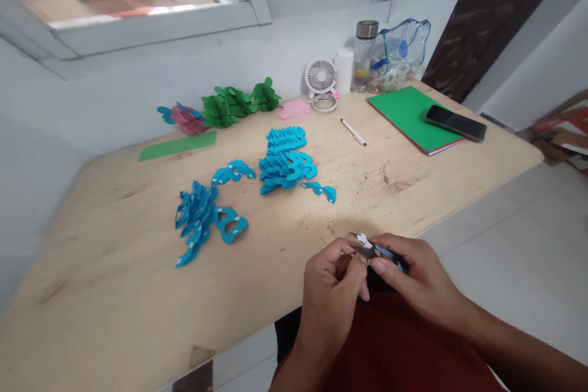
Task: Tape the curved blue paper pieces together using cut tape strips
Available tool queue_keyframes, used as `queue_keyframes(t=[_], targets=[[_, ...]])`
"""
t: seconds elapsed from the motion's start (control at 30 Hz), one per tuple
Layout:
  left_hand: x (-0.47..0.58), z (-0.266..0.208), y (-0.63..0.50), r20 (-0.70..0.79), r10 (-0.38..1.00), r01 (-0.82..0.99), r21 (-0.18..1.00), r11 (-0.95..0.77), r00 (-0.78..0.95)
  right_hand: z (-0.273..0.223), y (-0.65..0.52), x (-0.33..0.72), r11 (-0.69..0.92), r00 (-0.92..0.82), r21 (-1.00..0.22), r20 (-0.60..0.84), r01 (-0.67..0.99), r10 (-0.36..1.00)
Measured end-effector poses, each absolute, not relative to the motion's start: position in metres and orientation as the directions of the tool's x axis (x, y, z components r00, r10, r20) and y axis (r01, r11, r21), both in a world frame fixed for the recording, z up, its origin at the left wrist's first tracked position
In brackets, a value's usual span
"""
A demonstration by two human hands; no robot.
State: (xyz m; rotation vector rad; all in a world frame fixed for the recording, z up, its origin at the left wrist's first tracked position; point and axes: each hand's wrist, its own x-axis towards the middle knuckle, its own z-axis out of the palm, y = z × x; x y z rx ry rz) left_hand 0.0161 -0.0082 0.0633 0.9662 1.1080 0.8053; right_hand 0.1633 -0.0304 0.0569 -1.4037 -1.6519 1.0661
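At the table's front edge my right hand (408, 266) is closed around a small pair of thread snips (390, 254) with dark, pointed blades parted to the left. A small white piece (362, 240), perhaps tape or paper, sits between the blades. My left hand (335, 278) is pinched close against the blade tips; what its fingers hold is mostly hidden. Beyond the hands lie blue cut-paper shapes: a stacked pile (285, 162), a looser heap (195, 214) with small white patches, and a single strip (320, 190).
Behind are green paper flowers (234, 104), a pink-and-blue one (184, 117), a green strip (179, 146), pink paper (294, 109), tape roll (324, 103), fan (320, 76), bottle (365, 58) and clear bag (402, 52). A pen (353, 132), green sheets (408, 119) and phone (454, 122) lie right.
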Motion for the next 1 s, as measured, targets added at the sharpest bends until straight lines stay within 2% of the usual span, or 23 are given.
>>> queue_keyframes(t=[0.23,0.47,0.73,1.0], targets=[[0.017,0.062,-0.008,-0.338,0.904,-0.064,0.929,0.366,0.261,0.056,-0.03,0.164,0.005,-0.152,-0.954,-0.042,0.298,0.987],[0.017,0.062,-0.007,-0.342,0.9,-0.05,0.929,0.368,0.272,0.056,-0.03,0.165,0.01,-0.117,-0.94,-0.032,0.342,0.993],[0.021,0.059,-0.004,-0.353,0.889,-0.034,0.925,0.379,0.293,0.049,-0.03,0.172,0.149,-0.058,-0.845,0.138,0.514,0.989],[0.033,0.053,0.007,-0.37,0.876,0.039,0.925,0.377,0.309,0.042,-0.018,0.193,0.255,-0.039,-0.757,0.291,0.602,0.956]])
